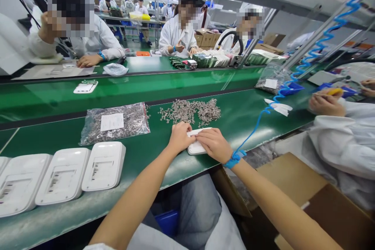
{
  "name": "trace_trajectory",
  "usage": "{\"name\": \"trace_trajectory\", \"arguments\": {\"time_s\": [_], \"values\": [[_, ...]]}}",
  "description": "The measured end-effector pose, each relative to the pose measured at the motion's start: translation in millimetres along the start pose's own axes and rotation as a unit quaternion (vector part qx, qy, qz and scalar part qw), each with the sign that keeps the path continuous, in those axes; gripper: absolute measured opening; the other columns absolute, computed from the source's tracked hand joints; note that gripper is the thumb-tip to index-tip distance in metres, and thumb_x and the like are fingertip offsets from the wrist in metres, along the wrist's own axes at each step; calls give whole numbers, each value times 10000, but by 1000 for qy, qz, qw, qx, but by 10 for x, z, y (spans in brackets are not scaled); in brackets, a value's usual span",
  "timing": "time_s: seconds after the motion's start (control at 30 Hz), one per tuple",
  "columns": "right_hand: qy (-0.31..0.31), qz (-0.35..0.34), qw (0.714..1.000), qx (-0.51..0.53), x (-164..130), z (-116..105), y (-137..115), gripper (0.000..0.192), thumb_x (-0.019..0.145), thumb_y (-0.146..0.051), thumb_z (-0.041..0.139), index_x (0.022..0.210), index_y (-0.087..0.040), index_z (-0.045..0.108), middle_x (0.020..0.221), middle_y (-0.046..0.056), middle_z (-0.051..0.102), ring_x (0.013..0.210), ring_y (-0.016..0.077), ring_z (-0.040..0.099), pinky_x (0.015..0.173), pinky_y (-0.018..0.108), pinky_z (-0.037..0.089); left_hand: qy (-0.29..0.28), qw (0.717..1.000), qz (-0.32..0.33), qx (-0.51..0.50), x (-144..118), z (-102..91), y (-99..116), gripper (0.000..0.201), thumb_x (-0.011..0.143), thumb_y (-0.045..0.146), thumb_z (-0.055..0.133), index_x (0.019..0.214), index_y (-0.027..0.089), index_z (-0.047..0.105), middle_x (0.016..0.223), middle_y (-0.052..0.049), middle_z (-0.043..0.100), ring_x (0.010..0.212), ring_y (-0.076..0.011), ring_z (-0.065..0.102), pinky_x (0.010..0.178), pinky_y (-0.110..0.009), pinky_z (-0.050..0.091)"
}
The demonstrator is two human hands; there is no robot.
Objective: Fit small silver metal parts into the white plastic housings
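Note:
A white plastic housing (pixel 197 149) lies on the green bench in front of me, partly covered by both hands. My left hand (pixel 181 137) is closed around its left side, the fingertips at the far edge. Across its top and right side reach the fingers of my right hand (pixel 215 143), closed on it; a blue wrist strap (pixel 235 159) with a coiled cord is on that wrist. Just beyond the hands is a loose pile of small metal screws (pixel 187 111). What lies under my fingers is hidden.
Several white housings (pixel 104 166) stand in a row at left. Behind them lies a plastic bag (pixel 131 121) of small metal parts. A green conveyor belt (pixel 164 85) carries a white part (pixel 85 86). Co-workers sit opposite and at right; a cardboard box (pixel 293 175) is below right.

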State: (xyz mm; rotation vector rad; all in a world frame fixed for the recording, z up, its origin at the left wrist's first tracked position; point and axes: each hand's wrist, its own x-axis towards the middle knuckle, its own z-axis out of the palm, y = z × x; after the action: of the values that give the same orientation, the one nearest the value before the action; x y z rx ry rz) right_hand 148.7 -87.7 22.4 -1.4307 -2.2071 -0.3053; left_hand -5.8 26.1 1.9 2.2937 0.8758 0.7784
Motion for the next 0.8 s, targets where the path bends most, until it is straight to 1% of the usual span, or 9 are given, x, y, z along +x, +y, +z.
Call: {"name": "trace_trajectory", "arguments": {"time_s": [0.13, 0.23, 0.33, 0.47, 0.53, 0.6, 0.67, 0.73, 0.8], "values": [[-7, 0, 1000, -1, 15, -6, -26, 202, 975, -158, 488, 1020, -191, 682, 1086, 62, 725, 1062, 227, 619, 921, 415, 363, -6, 1000, -4, -3, -1, 0, -10, 122, 700, 213, 667, 780, 193, 578, 817, 9, 603, 830, -166, 564, 781, -304, 367], [13, 1, 1000, 8, 7, 5, -42, 207, 970, -153, 487, 1015, -199, 684, 1067, 62, 731, 1048, 225, 629, 911, 413, 369, 3, 1000, -7, 14, -14, -5, 14, 112, 703, 211, 656, 771, 189, 571, 824, -3, 599, 844, -177, 564, 786, -313, 361], [71, 3, 996, 45, -23, 7, -90, 231, 959, -146, 489, 1064, -213, 684, 1069, 61, 731, 1073, 229, 626, 927, 423, 405, 8, 999, -5, 36, -50, -24, 59, 106, 713, 216, 642, 781, 189, 566, 843, -22, 599, 876, -197, 562, 802, -327, 350], [157, 53, 975, 147, -104, -68, -298, 220, 935, -160, 530, 1057, -244, 694, 1039, 61, 728, 1036, 235, 646, 924, 449, 482, -7, 999, 6, 53, -180, -115, 132, 137, 703, 222, 647, 805, 185, 563, 849, -22, 605, 878, -203, 561, 797, -327, 345], [171, 67, 962, 201, -167, -142, -455, 208, 920, -162, 548, 1029, -253, 702, 999, 62, 730, 990, 245, 660, 901, 465, 510, -25, 998, 15, 55, -312, -194, 174, 140, 694, 219, 655, 795, 187, 563, 836, -9, 608, 853, -190, 562, 782, -317, 345], [165, 64, 952, 250, -225, -223, -588, 210, 910, -164, 552, 1023, -254, 704, 959, 63, 731, 955, 255, 668, 867, 473, 532, -39, 997, 21, 62, -497, -292, 214, 133, 695, 210, 656, 785, 190, 560, 827, -1, 611, 834, -178, 560, 772, -313, 344], [162, 58, 946, 273, -242, -283, -624, 200, 904, -173, 554, 1015, -250, 702, 933, 66, 728, 930, 262, 668, 837, 471, 542, -40, 996, 20, 80, -725, -406, 242, 114, 706, 190, 639, 779, 191, 551, 823, -1, 609, 824, -176, 553, 769, -319, 340], [176, 70, 949, 252, -195, -283, -517, 171, 907, -190, 554, 986, -245, 696, 918, 68, 722, 916, 261, 659, 824, 461, 534, -21, 994, 9, 110, -977, -539, 241, 91, 721, 162, 609, 771, 192, 539, 808, -2, 602, 818, -178, 545, 771, -330, 337], [196, 107, 957, 186, -99, -199, -276, 145, 914, -214, 547, 950, -238, 685, 913, 70, 713, 906, 256, 641, 823, 447, 516, 11, 990, -16, 140, -1227, -691, 203, 78, 732, 146, 587, 761, 195, 533, 783, 0, 592, 811, -183, 541, 767, -339, 336]]}}
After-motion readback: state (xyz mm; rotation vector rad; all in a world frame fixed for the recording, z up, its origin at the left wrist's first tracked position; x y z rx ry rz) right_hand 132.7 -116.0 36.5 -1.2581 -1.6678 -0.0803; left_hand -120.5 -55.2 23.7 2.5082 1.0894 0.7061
